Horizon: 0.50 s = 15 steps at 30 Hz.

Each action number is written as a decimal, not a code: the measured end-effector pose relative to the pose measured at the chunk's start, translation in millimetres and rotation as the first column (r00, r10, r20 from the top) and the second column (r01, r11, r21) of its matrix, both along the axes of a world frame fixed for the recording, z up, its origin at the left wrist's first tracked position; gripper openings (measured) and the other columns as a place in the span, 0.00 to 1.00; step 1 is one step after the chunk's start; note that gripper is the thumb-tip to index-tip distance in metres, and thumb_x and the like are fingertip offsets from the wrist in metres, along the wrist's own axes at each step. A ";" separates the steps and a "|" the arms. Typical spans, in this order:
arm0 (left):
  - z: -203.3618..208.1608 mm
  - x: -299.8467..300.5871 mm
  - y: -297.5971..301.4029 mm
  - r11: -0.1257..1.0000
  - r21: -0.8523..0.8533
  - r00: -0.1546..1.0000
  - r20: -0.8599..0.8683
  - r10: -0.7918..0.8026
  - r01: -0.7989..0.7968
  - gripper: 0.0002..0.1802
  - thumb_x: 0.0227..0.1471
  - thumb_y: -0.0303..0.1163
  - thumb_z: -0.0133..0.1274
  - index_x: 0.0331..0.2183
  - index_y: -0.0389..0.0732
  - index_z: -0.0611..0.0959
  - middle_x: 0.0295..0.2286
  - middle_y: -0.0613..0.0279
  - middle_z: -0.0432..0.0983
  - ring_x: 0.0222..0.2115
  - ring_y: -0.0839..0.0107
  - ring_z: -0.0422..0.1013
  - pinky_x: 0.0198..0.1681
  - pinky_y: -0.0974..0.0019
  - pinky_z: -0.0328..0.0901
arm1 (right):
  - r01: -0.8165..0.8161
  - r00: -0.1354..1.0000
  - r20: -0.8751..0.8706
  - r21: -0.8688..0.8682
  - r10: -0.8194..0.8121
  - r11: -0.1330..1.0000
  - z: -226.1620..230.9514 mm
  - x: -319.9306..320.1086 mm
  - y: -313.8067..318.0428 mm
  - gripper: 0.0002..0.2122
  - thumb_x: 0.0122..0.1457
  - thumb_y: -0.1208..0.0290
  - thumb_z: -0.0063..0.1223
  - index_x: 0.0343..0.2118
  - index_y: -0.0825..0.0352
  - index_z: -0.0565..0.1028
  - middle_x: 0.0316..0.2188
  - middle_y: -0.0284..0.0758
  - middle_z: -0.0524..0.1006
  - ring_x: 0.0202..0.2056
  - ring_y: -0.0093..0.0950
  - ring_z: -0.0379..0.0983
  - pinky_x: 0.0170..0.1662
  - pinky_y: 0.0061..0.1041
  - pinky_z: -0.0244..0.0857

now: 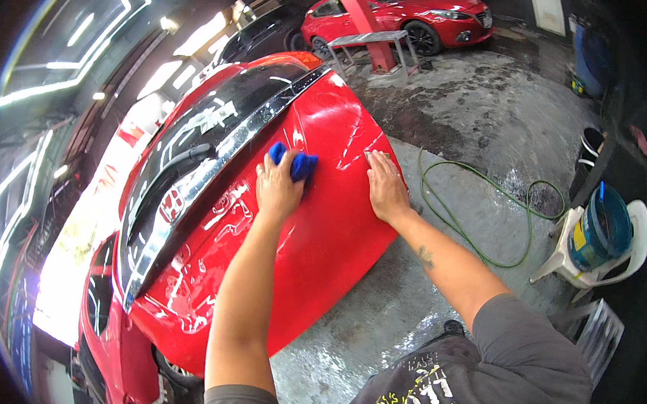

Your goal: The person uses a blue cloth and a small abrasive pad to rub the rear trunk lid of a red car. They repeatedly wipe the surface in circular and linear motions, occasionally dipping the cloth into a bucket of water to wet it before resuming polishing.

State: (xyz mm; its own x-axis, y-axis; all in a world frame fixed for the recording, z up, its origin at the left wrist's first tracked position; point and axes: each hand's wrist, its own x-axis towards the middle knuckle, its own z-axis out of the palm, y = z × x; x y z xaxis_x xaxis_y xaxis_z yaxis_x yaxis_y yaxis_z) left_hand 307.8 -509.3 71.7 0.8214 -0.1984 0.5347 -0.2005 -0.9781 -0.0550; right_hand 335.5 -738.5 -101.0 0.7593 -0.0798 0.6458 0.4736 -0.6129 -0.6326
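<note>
A glossy red car tailgate [318,239] slants before me, its dark rear window [209,113] and a chrome strip [150,240] along its upper left. My left hand [277,188] is closed on a bunched blue cloth [303,166], which it presses against the red paint near the middle of the panel. To the right, my right hand [386,188] lies with fingers stretched out on the panel close to its right edge. A small greyish patch shows at its fingertips; I cannot make out what it is.
A green hose [479,249] curls over the wet grey floor to the right. Beyond it, a white plastic chair [640,233] bears a blue-green bucket [596,235]. At the back stand a metal bench [370,38], a red post [382,56] and another red car [431,13].
</note>
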 end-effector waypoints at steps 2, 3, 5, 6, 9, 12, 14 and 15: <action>-17.2 -1.3 35.3 0.994 0.049 0.989 0.107 -0.104 0.099 0.37 0.50 0.37 0.73 0.61 0.62 0.81 0.60 0.39 0.72 0.59 0.35 0.71 0.60 0.38 0.70 | 0.062 0.997 0.042 -0.005 -0.062 0.998 -17.3 -13.8 29.0 0.25 0.80 0.64 0.41 0.72 0.77 0.67 0.76 0.55 0.63 0.78 0.50 0.56 0.80 0.48 0.48; -22.4 0.4 44.6 0.988 0.047 0.978 0.145 -0.153 0.148 0.39 0.49 0.36 0.73 0.63 0.62 0.80 0.61 0.39 0.72 0.60 0.36 0.70 0.62 0.39 0.69 | 0.094 0.993 0.072 -0.002 -0.093 0.996 -21.3 -25.9 45.4 0.26 0.79 0.63 0.42 0.72 0.78 0.66 0.76 0.57 0.62 0.78 0.52 0.54 0.80 0.50 0.48; -34.5 6.1 52.1 0.978 0.102 0.965 0.173 -0.199 0.184 0.40 0.49 0.37 0.73 0.64 0.62 0.79 0.61 0.40 0.71 0.62 0.36 0.68 0.63 0.38 0.66 | 0.130 0.990 0.063 -0.031 -0.128 0.991 -22.3 -66.2 93.6 0.28 0.78 0.63 0.46 0.73 0.78 0.64 0.76 0.60 0.60 0.78 0.56 0.52 0.80 0.55 0.46; -42.4 7.4 49.9 0.970 0.127 0.955 0.189 -0.230 0.209 0.41 0.49 0.37 0.73 0.65 0.62 0.79 0.62 0.40 0.71 0.63 0.37 0.67 0.64 0.37 0.65 | 0.139 0.978 0.165 -0.063 -0.128 0.988 -26.1 -87.3 115.8 0.30 0.76 0.62 0.48 0.73 0.78 0.63 0.77 0.59 0.58 0.79 0.56 0.50 0.80 0.56 0.45; -50.8 4.2 51.2 0.979 0.089 0.948 0.249 -0.198 0.181 0.44 0.49 0.37 0.74 0.66 0.64 0.77 0.63 0.35 0.69 0.62 0.36 0.67 0.65 0.35 0.64 | -0.024 0.996 0.080 -0.158 0.037 0.987 -27.2 -163.1 182.9 0.35 0.74 0.58 0.52 0.75 0.78 0.59 0.78 0.59 0.56 0.80 0.55 0.48 0.80 0.55 0.45; -51.4 5.0 56.9 0.971 0.051 0.939 0.246 -0.240 0.235 0.43 0.49 0.36 0.73 0.66 0.62 0.77 0.63 0.36 0.69 0.63 0.36 0.66 0.65 0.34 0.63 | 0.009 0.994 0.108 -0.215 0.014 0.977 -29.4 -154.1 172.6 0.35 0.74 0.58 0.51 0.75 0.78 0.59 0.78 0.58 0.55 0.80 0.55 0.49 0.81 0.53 0.44; -54.6 2.0 59.6 0.971 0.029 0.938 0.250 -0.238 0.238 0.43 0.49 0.36 0.72 0.66 0.62 0.78 0.63 0.36 0.69 0.64 0.36 0.66 0.66 0.35 0.63 | 0.124 0.990 0.083 -0.173 -0.111 0.977 -13.7 -101.1 137.7 0.33 0.76 0.59 0.48 0.75 0.77 0.59 0.78 0.59 0.55 0.79 0.56 0.49 0.81 0.53 0.43; -52.8 1.4 56.9 0.973 0.033 0.942 0.244 -0.231 0.230 0.42 0.49 0.37 0.73 0.66 0.63 0.78 0.63 0.37 0.69 0.64 0.38 0.66 0.65 0.36 0.63 | 0.203 0.979 0.033 -0.128 -0.201 0.971 -2.1 -68.4 112.4 0.32 0.77 0.59 0.46 0.75 0.77 0.59 0.78 0.59 0.55 0.79 0.56 0.49 0.81 0.52 0.43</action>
